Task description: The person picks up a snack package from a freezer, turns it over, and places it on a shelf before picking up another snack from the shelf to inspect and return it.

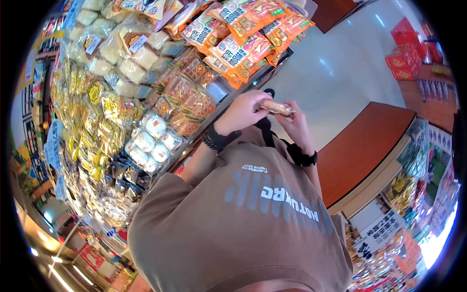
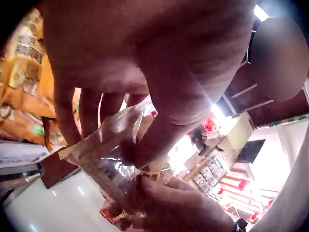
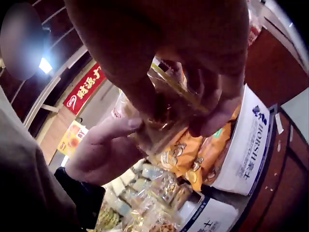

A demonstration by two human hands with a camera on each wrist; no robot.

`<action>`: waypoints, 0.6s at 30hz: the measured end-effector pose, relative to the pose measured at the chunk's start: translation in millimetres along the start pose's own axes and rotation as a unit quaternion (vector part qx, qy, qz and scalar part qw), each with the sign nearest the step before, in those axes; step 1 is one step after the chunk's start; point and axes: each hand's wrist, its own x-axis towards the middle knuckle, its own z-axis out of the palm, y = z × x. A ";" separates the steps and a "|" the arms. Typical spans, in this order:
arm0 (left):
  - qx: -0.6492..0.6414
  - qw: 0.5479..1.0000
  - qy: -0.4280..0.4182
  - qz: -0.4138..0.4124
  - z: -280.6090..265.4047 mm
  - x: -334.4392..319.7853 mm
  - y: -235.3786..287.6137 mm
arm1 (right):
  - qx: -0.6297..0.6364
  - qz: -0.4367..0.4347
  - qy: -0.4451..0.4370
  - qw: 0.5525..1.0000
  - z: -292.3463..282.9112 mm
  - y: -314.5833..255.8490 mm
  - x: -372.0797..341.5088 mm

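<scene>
A small snack packet (image 1: 277, 107) in clear, shiny plastic is held in front of the chest, between both hands. My left hand (image 1: 243, 113) grips its left end, with fingers and thumb around the wrapper. At the other end, my right hand (image 1: 297, 127) pinches the packet. Crinkled film on the packet (image 2: 113, 162) catches the light in the left wrist view, and the right hand's thumb (image 2: 159, 188) presses near the left thumb. From the right wrist, the packet (image 3: 169, 104) shows brownish contents behind the film; fingers cover much of it.
Orange snack bags (image 1: 243, 53) are piled at the display's far end. Nearer are reddish-brown packs (image 1: 189, 92), white round packaged items (image 1: 156, 136) and gold-wrapped sweets (image 1: 87, 117). A brown-topped counter (image 1: 365, 151) stands at right, beyond the pale floor (image 1: 321, 73). White cartons (image 3: 246, 145) hold goods.
</scene>
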 end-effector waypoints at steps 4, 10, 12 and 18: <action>0.011 0.992 0.099 -0.080 -20.7 -22.0 -18.2 | -0.056 -0.042 -0.095 0.993 21.6 8.0 45.1; 0.084 0.945 0.270 -0.163 -45.7 -69.9 -54.1 | -0.162 -0.084 -0.183 0.966 74.5 -13.6 83.1; 0.073 0.925 0.318 -0.196 -53.3 -83.4 -60.4 | -0.195 -0.058 -0.244 0.948 86.7 -22.4 86.4; 0.091 0.848 0.455 -0.257 -67.5 -80.8 -91.0 | -0.142 -0.255 -0.248 0.924 120.3 -16.3 103.2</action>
